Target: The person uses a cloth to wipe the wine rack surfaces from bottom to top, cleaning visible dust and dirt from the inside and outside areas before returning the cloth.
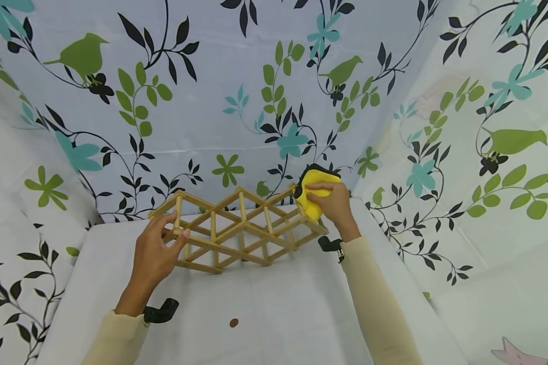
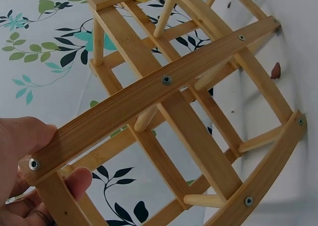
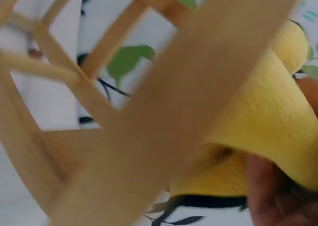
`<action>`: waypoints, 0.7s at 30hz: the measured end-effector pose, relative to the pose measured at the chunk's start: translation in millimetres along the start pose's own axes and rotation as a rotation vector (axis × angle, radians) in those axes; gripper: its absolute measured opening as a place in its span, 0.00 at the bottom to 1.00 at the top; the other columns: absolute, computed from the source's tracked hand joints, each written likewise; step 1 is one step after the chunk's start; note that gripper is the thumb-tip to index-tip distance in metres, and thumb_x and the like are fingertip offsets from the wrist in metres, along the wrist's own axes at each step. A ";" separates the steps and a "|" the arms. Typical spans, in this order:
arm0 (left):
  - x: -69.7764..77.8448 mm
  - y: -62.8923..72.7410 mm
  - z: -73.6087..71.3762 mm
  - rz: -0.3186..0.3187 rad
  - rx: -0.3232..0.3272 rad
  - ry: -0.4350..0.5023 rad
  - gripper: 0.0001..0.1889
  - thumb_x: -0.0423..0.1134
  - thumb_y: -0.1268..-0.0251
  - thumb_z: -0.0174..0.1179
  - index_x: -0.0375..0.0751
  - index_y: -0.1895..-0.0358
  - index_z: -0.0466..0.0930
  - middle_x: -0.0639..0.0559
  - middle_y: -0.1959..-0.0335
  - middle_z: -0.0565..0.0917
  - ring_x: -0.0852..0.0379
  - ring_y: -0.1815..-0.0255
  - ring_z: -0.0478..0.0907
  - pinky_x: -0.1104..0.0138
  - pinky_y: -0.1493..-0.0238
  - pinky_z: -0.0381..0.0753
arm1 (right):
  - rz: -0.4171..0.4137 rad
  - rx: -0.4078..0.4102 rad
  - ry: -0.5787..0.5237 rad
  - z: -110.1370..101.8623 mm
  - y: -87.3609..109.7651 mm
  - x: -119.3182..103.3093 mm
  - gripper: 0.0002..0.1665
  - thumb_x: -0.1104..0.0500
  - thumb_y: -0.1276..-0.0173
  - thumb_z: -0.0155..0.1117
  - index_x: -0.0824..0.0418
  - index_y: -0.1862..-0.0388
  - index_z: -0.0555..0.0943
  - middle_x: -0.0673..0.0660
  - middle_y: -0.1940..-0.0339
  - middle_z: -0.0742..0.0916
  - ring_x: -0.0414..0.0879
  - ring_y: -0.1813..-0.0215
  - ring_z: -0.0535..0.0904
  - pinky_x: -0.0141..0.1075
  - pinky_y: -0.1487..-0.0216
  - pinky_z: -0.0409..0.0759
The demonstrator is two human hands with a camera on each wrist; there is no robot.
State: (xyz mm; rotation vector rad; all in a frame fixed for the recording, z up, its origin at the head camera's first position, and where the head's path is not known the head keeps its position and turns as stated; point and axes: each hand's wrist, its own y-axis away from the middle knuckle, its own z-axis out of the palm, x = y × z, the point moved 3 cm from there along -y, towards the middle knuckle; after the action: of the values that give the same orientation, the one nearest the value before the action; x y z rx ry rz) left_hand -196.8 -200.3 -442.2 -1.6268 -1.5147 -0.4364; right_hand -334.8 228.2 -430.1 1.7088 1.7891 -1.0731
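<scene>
A folding wooden lattice rack (image 1: 243, 223), made of slats and round dowels joined with metal rivets, is held up over the white table. My left hand (image 1: 156, 252) grips its left end; in the left wrist view the thumb lies on a riveted slat (image 2: 166, 80) with fingers beneath. At the right end, my right hand (image 1: 327, 204) holds a yellow cloth (image 1: 311, 188) with black edging against the rack's upper corner. Seen from the right wrist, the cloth (image 3: 268, 112) is folded over in the fingers (image 3: 263, 186), partly hidden behind a blurred slat.
The white table surface (image 1: 255, 299) has a small brown spot (image 1: 234, 323) near the front. Behind and to both sides hang sheets printed with leaves and birds (image 1: 210, 101). Black wrist mounts (image 1: 162, 311) sit on both forearms.
</scene>
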 end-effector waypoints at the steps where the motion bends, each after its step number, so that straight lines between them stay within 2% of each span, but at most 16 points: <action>1: -0.4 0.4 -0.7 -0.007 0.000 0.001 0.30 0.38 0.25 0.68 0.31 0.25 0.73 0.33 0.29 0.77 0.35 0.45 0.82 0.42 0.54 0.85 | 0.004 -0.046 0.005 4.4 -1.0 0.9 0.14 0.60 0.36 0.78 0.53 0.51 0.94 0.61 0.39 0.90 0.51 0.48 0.86 0.33 0.61 0.88; 3: -1.1 0.7 -1.6 -0.020 -0.003 0.007 0.30 0.38 0.25 0.68 0.32 0.25 0.73 0.34 0.30 0.77 0.36 0.45 0.81 0.42 0.53 0.85 | 0.021 -0.109 0.078 12.9 -2.7 4.2 0.12 0.58 0.35 0.77 0.52 0.52 0.95 0.60 0.39 0.90 0.48 0.56 0.83 0.30 0.68 0.81; 4: -1.4 0.5 -1.6 -0.023 -0.006 0.009 0.30 0.38 0.25 0.68 0.32 0.25 0.73 0.34 0.30 0.77 0.37 0.45 0.82 0.42 0.53 0.85 | 0.028 -0.116 0.152 15.0 -2.8 4.8 0.11 0.57 0.35 0.77 0.50 0.54 0.95 0.60 0.42 0.91 0.48 0.61 0.81 0.30 0.73 0.75; 6: -1.0 -0.2 -0.7 -0.019 -0.013 0.012 0.30 0.38 0.25 0.67 0.32 0.25 0.72 0.34 0.31 0.78 0.36 0.45 0.82 0.41 0.53 0.85 | 0.033 -0.085 0.259 14.1 -1.8 3.3 0.08 0.55 0.35 0.78 0.49 0.57 0.96 0.60 0.47 0.93 0.48 0.66 0.77 0.32 0.76 0.69; 7: -0.7 -0.5 0.0 -0.015 -0.016 0.012 0.30 0.38 0.25 0.67 0.32 0.25 0.72 0.34 0.31 0.78 0.36 0.45 0.82 0.41 0.52 0.85 | 0.030 -0.058 0.272 11.8 -0.9 1.6 0.07 0.54 0.35 0.78 0.50 0.58 0.96 0.60 0.49 0.93 0.50 0.70 0.78 0.33 0.77 0.70; 9: 0.1 -0.8 1.0 -0.002 -0.017 0.009 0.30 0.38 0.25 0.68 0.31 0.25 0.73 0.34 0.31 0.78 0.36 0.46 0.82 0.41 0.53 0.85 | 0.013 -0.015 0.204 7.2 0.8 -3.9 0.08 0.56 0.35 0.79 0.52 0.58 0.96 0.61 0.49 0.93 0.53 0.67 0.84 0.34 0.75 0.80; 11: 0.1 -0.2 1.0 0.003 -0.007 0.000 0.30 0.38 0.26 0.68 0.31 0.26 0.73 0.33 0.30 0.77 0.36 0.46 0.82 0.42 0.53 0.85 | -0.019 -0.005 0.123 6.6 0.5 -8.5 0.10 0.55 0.36 0.81 0.52 0.55 0.95 0.62 0.45 0.92 0.55 0.56 0.88 0.37 0.66 0.88; 12: -0.1 0.5 0.6 0.002 -0.001 -0.004 0.30 0.38 0.26 0.68 0.31 0.26 0.73 0.33 0.30 0.78 0.36 0.46 0.82 0.43 0.54 0.85 | -0.028 -0.015 0.082 8.5 -0.5 -9.6 0.11 0.55 0.35 0.81 0.52 0.54 0.95 0.61 0.43 0.92 0.55 0.51 0.89 0.36 0.61 0.88; 13: -0.4 1.3 0.1 -0.001 0.002 -0.008 0.30 0.38 0.26 0.68 0.31 0.26 0.73 0.33 0.30 0.78 0.36 0.47 0.82 0.45 0.55 0.85 | -0.027 -0.029 0.066 11.4 -1.5 -9.7 0.12 0.54 0.34 0.80 0.52 0.52 0.95 0.61 0.41 0.91 0.55 0.49 0.88 0.35 0.61 0.87; 14: -0.6 2.0 -0.4 -0.005 0.005 -0.011 0.30 0.38 0.26 0.68 0.31 0.26 0.73 0.33 0.31 0.78 0.37 0.47 0.82 0.47 0.57 0.84 | -0.014 -0.039 0.071 14.9 -2.7 -8.6 0.12 0.54 0.33 0.80 0.51 0.51 0.94 0.60 0.40 0.91 0.54 0.48 0.87 0.34 0.59 0.86; 18: 0.4 3.5 -1.2 -0.018 0.004 -0.013 0.30 0.39 0.25 0.68 0.32 0.25 0.73 0.35 0.32 0.78 0.39 0.49 0.82 0.56 0.59 0.80 | 0.080 0.011 0.232 21.3 -3.1 0.0 0.13 0.52 0.34 0.78 0.50 0.51 0.94 0.59 0.42 0.92 0.56 0.57 0.83 0.36 0.69 0.73; 19: 1.1 3.5 -0.9 -0.019 0.001 -0.015 0.30 0.40 0.25 0.68 0.32 0.25 0.73 0.35 0.31 0.78 0.39 0.48 0.82 0.57 0.59 0.80 | 0.106 0.033 0.270 19.2 -1.7 2.1 0.13 0.53 0.34 0.78 0.51 0.51 0.94 0.61 0.43 0.92 0.58 0.58 0.83 0.39 0.71 0.74; 21: 2.8 3.4 -0.7 -0.019 -0.002 -0.016 0.30 0.40 0.25 0.68 0.33 0.25 0.73 0.35 0.31 0.78 0.39 0.48 0.82 0.56 0.59 0.81 | 0.133 0.072 0.275 12.4 1.5 4.8 0.14 0.53 0.35 0.78 0.53 0.52 0.95 0.62 0.44 0.92 0.60 0.53 0.86 0.43 0.64 0.81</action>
State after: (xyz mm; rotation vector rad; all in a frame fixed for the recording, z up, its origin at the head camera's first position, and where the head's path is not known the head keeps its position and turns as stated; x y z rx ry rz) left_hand -192.8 -198.7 -440.8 -1.6216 -1.5432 -0.4363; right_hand -336.4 221.5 -441.6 2.0723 1.7826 -0.8908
